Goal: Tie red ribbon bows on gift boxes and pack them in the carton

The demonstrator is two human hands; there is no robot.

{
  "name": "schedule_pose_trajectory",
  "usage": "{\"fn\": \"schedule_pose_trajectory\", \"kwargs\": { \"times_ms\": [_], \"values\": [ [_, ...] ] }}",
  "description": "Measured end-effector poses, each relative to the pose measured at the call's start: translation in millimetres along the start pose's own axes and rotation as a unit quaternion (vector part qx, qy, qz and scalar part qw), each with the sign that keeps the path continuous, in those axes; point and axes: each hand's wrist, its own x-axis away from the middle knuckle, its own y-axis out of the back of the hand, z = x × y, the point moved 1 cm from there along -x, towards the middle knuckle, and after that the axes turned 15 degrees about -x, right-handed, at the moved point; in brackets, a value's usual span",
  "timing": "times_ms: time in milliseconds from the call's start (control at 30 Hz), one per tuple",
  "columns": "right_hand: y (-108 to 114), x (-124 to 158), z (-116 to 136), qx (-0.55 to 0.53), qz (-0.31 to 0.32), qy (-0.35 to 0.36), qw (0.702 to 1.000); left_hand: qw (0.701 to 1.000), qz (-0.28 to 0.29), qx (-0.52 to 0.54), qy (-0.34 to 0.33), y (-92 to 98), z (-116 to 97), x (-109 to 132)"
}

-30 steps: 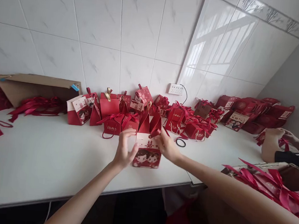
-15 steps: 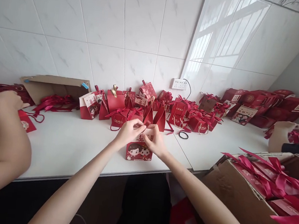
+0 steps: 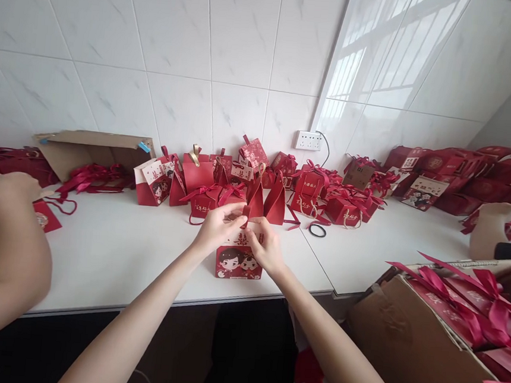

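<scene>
My left hand (image 3: 219, 227) and right hand (image 3: 267, 247) are both pinching the top flaps of a little red gift box (image 3: 238, 264), which is sitting near the front edge of the white table (image 3: 119, 257). It's showing a cartoon couple up front. My fingers are half covering the red characters above them, so they're unreadable. More red boxes (image 3: 309, 190) are sitting behind.

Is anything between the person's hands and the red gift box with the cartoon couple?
Nothing visible. The left hand and right hand both grip the top of the gift box. The pile of red boxes stands behind it, toward the wall.
</scene>
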Motion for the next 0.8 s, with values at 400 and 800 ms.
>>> {"fn": "schedule_pose_trajectory", "kwargs": {
  "times_ms": [400,800],
  "values": [
    [1.4,-3.1,7.5,-0.035,-0.002,-0.065,0.997,0.993,-0.113,-0.027,-0.029,-15.2,4.1,9.9],
    [0.7,-4.5,12.1,-0.087,-0.013,-0.107,0.990,0.986,0.042,-0.094,-0.132,7.7,2.4,12.1]
  ]
}}
